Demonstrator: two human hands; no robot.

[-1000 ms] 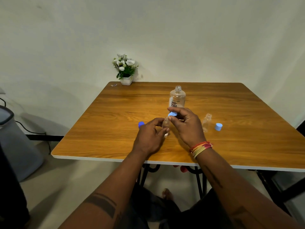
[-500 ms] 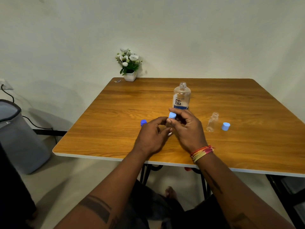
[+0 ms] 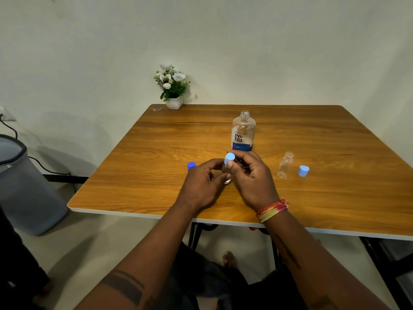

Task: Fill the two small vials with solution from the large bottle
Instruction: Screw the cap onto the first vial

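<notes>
Clear little glass vial (image 3: 226, 175) is pinched by the left hand (image 3: 202, 186), while the right hand (image 3: 252, 177) grips its light blue cap (image 3: 229, 158). One vial looks nearly done; the other small clear vial (image 3: 285, 164) stands open and empty beside the big clear bottle (image 3: 243, 133).

Large bottle (image 3: 243, 133) upright mid-table (image 3: 335, 198), uncapped. Both hands just before it: left hand (image 3: 202, 186), right hand (image 3: 252, 180), capped vial (image 3: 226, 173) between them. Loose cap (image 3: 191, 166) left of left hand. Open vial (image 3: 285, 164) right, second cap (image 3: 303, 171) just beside it. Flower pot (image 3: 173, 102) at far left corner.
</notes>
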